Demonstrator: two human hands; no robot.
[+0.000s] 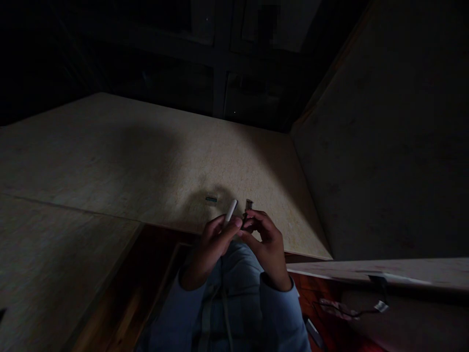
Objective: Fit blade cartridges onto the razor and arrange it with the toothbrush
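My left hand (pixel 216 238) is closed around a slim white pen-like stick (pixel 230 211) that points up and away from me. My right hand (pixel 266 240) is closed too, with thumb and fingers pinching a small dark piece (pixel 245 220) whose kind I cannot make out. Both hands meet in front of my body, fingertips almost touching, over the near edge of the table. Just beyond the right fingers lies a small dark-and-clear object (pixel 249 203). A small flat green piece (pixel 211 199) lies on the table ahead of my left hand.
The pale table (pixel 220 156) stretches ahead and to the left, and a wall-like panel (pixel 388 146) rises at its right. Dark window frames (pixel 220 73) stand behind it. Lower right, a cable (pixel 344 311) hangs above a reddish floor. The light is dim.
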